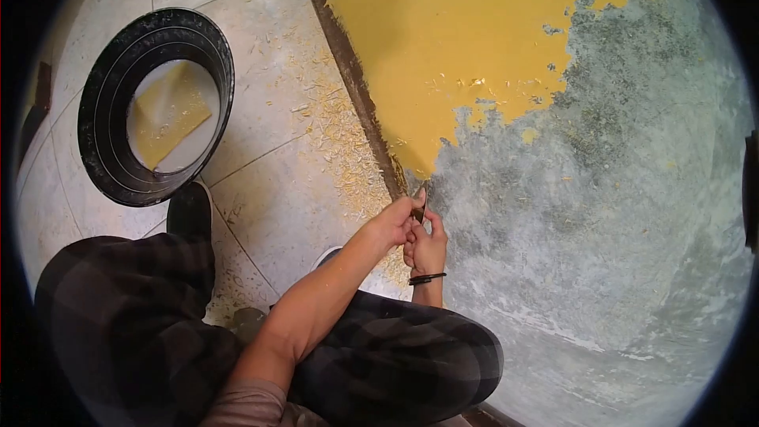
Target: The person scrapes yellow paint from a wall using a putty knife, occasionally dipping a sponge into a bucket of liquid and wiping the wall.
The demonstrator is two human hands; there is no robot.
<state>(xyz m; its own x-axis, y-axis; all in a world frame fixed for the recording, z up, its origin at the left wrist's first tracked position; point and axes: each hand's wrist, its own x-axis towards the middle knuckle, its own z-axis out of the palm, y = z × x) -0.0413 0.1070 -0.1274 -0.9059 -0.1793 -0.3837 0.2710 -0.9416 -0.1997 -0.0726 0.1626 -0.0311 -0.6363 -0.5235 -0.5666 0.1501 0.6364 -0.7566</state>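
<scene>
Both of my hands are together at the lower edge of a wall with yellow paint (458,24). They are closed round a small scraper (420,212) with a dark body, its tip against the wall where yellow meets bare grey. My left hand (393,222) grips it from the left, thumb stretched along it. Just below, my right hand (429,248), with a dark band at the wrist, holds its lower part. Fingers hide much of the tool. Right of my hands the wall shows bare grey plaster (553,221).
A black bucket (99,122) stands on the tiled floor at left, holding whitish liquid and a yellow sponge-like slab (178,115). Yellow paint flakes (340,138) lie along the brown baseboard (348,63). My dark-shod foot (190,217) is close to the bucket.
</scene>
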